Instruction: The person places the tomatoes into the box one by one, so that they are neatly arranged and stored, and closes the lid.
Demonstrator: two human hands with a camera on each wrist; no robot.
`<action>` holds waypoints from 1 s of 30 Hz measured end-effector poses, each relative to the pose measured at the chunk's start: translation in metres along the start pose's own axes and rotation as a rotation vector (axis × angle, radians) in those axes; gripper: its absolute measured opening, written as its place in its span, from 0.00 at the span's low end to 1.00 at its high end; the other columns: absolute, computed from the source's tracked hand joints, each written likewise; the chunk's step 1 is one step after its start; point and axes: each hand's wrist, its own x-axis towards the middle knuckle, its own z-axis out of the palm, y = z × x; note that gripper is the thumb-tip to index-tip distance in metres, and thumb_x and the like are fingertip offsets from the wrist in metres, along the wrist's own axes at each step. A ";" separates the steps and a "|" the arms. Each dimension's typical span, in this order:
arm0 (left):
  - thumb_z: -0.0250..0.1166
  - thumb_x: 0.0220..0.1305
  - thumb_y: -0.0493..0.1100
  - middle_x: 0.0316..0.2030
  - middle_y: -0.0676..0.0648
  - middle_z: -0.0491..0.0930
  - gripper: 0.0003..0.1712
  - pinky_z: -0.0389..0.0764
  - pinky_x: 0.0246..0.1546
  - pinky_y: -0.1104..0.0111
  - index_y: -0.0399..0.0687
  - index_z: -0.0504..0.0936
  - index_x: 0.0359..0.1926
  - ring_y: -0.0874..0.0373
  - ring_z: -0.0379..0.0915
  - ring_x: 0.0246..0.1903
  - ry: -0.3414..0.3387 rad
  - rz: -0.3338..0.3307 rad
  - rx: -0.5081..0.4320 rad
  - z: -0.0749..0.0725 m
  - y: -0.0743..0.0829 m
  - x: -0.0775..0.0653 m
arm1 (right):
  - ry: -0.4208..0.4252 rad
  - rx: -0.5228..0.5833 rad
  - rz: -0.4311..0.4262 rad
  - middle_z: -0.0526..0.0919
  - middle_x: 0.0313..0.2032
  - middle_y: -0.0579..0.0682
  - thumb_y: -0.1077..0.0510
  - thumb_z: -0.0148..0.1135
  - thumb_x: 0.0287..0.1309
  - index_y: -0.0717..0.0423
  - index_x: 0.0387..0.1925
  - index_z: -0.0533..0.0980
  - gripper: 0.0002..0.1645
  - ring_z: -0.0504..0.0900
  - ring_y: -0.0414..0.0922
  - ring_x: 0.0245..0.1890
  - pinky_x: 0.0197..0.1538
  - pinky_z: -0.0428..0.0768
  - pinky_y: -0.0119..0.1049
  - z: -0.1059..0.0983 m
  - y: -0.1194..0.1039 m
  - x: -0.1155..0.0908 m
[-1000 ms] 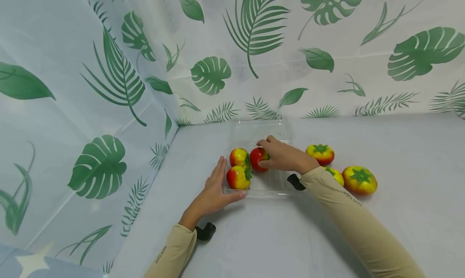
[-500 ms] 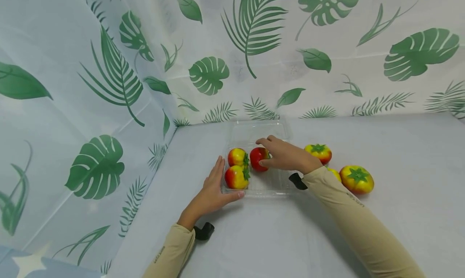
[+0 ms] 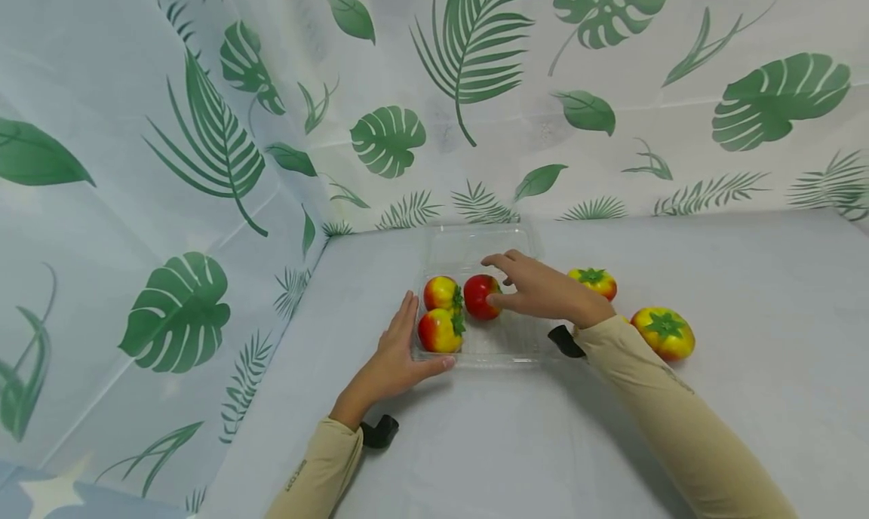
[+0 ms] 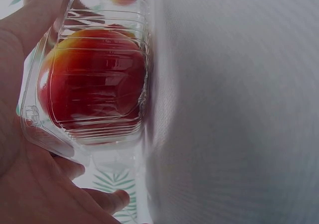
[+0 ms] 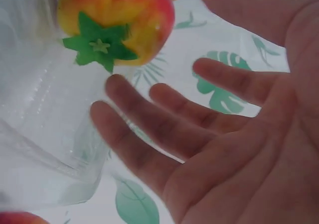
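Note:
A clear plastic clamshell box stands on the table with its lid folded back. Two red-and-yellow fruits with green star-shaped calyxes sit along its left side. Beside them, a redder fruit lies on its side, its calyx facing right. My left hand rests against the box's front left corner, fingers straight along the side and thumb at the front. Just right of the redder fruit hovers my right hand; its fingers are spread with nothing between them, as the right wrist view shows.
On the table right of the box lie more such fruits, one behind the right wrist and one farther right. Leaf-printed curtains hang at the back and left.
My right hand has let go of the redder fruit and moved slightly to the right, its fingers opening. The fruit stays in the box. My left hand keeps its place at the box.

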 end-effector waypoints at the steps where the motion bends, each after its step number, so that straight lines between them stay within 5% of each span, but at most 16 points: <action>1: 0.72 0.62 0.71 0.87 0.50 0.31 0.72 0.38 0.76 0.32 0.49 0.37 0.88 0.45 0.34 0.84 0.002 0.001 -0.001 0.000 0.000 0.000 | 0.008 0.020 -0.008 0.72 0.68 0.66 0.53 0.68 0.73 0.59 0.76 0.67 0.38 0.79 0.64 0.62 0.59 0.84 0.55 0.000 0.000 -0.001; 20: 0.73 0.63 0.69 0.86 0.51 0.31 0.71 0.36 0.77 0.34 0.46 0.37 0.88 0.47 0.33 0.84 0.010 0.012 -0.036 0.001 0.001 0.000 | 0.209 0.063 -0.081 0.69 0.70 0.64 0.53 0.66 0.76 0.61 0.75 0.68 0.34 0.78 0.62 0.63 0.61 0.81 0.63 -0.025 0.008 -0.068; 30: 0.72 0.62 0.70 0.86 0.50 0.30 0.72 0.36 0.77 0.33 0.46 0.37 0.88 0.46 0.32 0.84 0.013 0.021 -0.030 0.001 -0.001 0.001 | 0.218 0.030 0.020 0.68 0.72 0.62 0.48 0.65 0.76 0.57 0.75 0.69 0.34 0.71 0.63 0.68 0.67 0.72 0.70 -0.038 0.022 -0.102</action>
